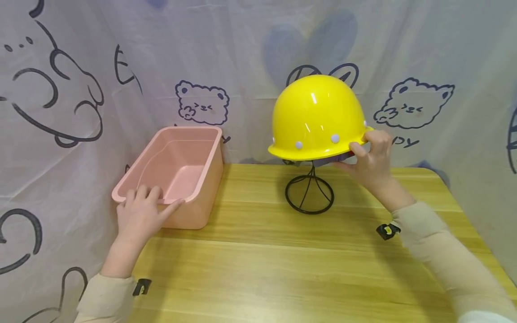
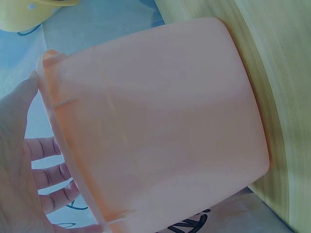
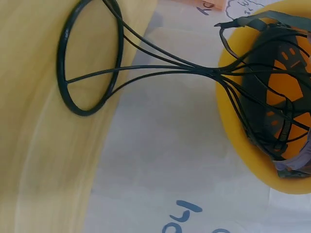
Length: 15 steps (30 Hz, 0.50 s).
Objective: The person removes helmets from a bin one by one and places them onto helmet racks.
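A yellow hard hat [image 1: 317, 114] sits over a black wire stand [image 1: 309, 194]. My right hand [image 1: 373, 157] grips the hat's brim at its right side, the thumb under the edge. In the right wrist view the stand's wires [image 3: 165, 69] run up into the hat's inner webbing, and a grey strap [image 3: 262, 20] shows at its edge. My left hand [image 1: 141, 211] holds the near rim of a pink plastic bin [image 1: 210, 175], fingers hooked over into it and thumb along the rim. The left wrist view shows the bin's outer wall [image 2: 165, 121].
The wooden table [image 1: 258, 269] ends at a pale cloth backdrop [image 1: 246, 54] printed with cartoon bears, which hangs at the back and both sides. A small black tag [image 1: 387, 231] with a yellow mark is by the right cuff, and a similar one [image 1: 142, 287] by the left.
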Available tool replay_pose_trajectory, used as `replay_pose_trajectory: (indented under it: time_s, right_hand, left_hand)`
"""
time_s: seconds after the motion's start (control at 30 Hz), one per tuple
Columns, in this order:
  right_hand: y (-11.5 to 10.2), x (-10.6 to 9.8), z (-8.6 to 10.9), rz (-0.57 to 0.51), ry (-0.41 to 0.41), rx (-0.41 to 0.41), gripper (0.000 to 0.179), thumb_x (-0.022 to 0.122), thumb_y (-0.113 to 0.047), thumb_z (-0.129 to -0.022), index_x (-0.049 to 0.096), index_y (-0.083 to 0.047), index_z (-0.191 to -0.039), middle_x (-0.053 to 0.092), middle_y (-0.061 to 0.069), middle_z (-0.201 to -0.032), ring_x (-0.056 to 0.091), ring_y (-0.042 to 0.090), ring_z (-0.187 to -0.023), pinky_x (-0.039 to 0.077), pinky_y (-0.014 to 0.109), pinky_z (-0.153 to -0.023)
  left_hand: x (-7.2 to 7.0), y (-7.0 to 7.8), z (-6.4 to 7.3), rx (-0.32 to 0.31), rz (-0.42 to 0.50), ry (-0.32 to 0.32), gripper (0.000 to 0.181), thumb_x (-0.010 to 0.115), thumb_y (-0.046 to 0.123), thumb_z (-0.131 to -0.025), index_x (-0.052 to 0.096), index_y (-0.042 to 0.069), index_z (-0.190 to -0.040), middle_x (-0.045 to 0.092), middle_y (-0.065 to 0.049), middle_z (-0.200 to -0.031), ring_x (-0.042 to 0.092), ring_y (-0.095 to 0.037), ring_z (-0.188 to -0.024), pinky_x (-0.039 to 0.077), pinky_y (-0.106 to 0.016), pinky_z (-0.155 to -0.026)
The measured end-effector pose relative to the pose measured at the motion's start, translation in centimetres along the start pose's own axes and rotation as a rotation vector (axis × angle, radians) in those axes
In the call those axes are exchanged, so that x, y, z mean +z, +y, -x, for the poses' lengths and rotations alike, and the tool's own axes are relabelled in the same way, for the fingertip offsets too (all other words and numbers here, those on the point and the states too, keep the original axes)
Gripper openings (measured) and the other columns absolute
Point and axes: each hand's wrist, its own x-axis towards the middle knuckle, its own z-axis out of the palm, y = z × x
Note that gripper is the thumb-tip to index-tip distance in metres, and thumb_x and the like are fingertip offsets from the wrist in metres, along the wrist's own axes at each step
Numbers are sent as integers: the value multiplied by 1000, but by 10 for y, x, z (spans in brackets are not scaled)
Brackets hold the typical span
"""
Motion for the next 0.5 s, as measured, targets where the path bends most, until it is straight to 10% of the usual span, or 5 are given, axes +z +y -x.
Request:
replay_pose_trajectory:
  time_s: [0.5]
  right_hand:
    - [5, -26, 27, -55, -171, -78, 36, 56, -47, -95, 47, -17, -113, 41, 18, -112, 42, 36, -100, 40, 50, -82]
  left_hand:
    - [-2, 3, 0, -5, -9, -23, 64, 53, 72, -85, 51, 9, -96, 49, -18, -102, 45, -45, -98, 42, -66, -67]
